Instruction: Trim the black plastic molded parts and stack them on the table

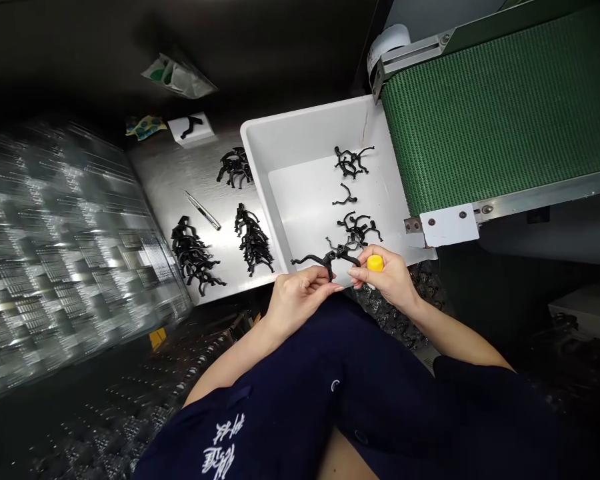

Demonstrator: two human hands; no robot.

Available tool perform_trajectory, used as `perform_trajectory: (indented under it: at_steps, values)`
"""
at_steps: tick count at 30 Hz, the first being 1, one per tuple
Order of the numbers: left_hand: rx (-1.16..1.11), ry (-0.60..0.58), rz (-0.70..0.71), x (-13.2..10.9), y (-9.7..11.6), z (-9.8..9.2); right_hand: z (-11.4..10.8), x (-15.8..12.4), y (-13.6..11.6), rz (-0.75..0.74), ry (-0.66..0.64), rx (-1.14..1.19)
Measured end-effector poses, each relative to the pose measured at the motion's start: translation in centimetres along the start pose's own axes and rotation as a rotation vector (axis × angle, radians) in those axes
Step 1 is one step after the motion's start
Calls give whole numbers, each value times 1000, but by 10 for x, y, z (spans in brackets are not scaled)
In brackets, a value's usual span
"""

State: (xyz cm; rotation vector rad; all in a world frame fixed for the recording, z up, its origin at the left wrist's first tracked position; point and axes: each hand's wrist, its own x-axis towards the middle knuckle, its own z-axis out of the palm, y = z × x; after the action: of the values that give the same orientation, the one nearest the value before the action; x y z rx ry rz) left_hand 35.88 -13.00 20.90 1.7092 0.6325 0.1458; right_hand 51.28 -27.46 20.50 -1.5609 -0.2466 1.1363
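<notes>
My left hand (300, 293) pinches a black branched plastic part (330, 259) in front of my body, over the near rim of a white bin (300, 200). Closed around a small tool with a yellow handle end (375, 263) is my right hand (393, 280); its fingertips are at the right end of the black part. The tool's working end is hidden by the fingers, so I cannot tell its kind. Inside the bin, just beyond my hands, lies a tangle of similar black parts (360, 230). A single part (347, 197) and another cluster (351, 162) lie farther back.
A green conveyor belt (490, 120) reaches over the bin's right side. On the metal table (165, 167) to the left are stacked black parts (193, 257), a second stack (254, 243), and a silver pen-like tool (203, 210). Clear plastic trays (70, 253) stand at far left.
</notes>
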Motion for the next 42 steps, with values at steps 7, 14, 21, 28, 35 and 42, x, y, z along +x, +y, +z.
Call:
perform_trajectory:
  at_steps: [7, 14, 21, 28, 35, 42]
  values:
    - [-9, -28, 13, 2, -1, 2, 2, -5, 2, -106, 34, -188]
    - [-314, -118, -112, 9, 1, 10, -1, -11, 3, -405, 146, -469]
    - [-710, -220, -355, 18, 0, 24, -2, -14, 6, -570, 263, -564]
    - [-836, -253, -491, 22, 2, 28, -11, -15, 4, -380, 249, -446]
    - [-871, -282, -530, 22, 1, 27, -23, -17, -9, -287, 257, -318]
    - [-877, -284, -550, 21, 0, 21, -37, -19, -16, -302, 316, -170]
